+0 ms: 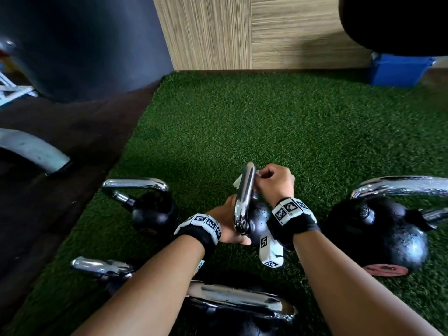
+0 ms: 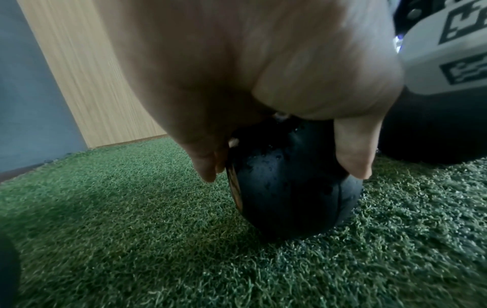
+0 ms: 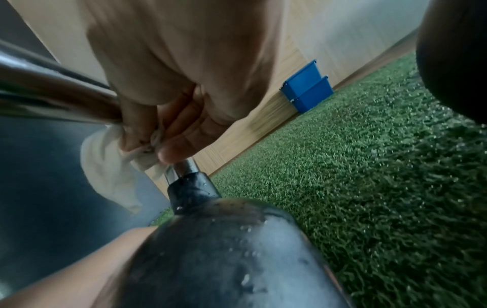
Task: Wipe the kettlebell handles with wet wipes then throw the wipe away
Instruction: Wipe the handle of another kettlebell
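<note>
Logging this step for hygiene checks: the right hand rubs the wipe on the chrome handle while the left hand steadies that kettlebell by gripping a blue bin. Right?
Not quite. The left hand grips the kettlebell's black ball, as the left wrist view shows; the blue bin stands untouched by the wall. The right hand does rub the wipe on the chrome handle.

Mirror-bright chrome on the kettlebell handle (image 1: 244, 192), smooth and glossy. Matt black coating on the kettlebell body (image 2: 290, 183), faintly pebbled and beaded with droplets (a dull sheen where light falls in the right wrist view). Soft, thin, crumpled white cloth-like sheet for the wet wipe (image 3: 110, 166). Rough, bristly green synthetic pile across the turf (image 1: 266, 122). Pale wood-grain laminate on the wall panel (image 1: 242, 32), matt with fine streaks. Smooth blue plastic for the bin (image 1: 400, 71).
</note>
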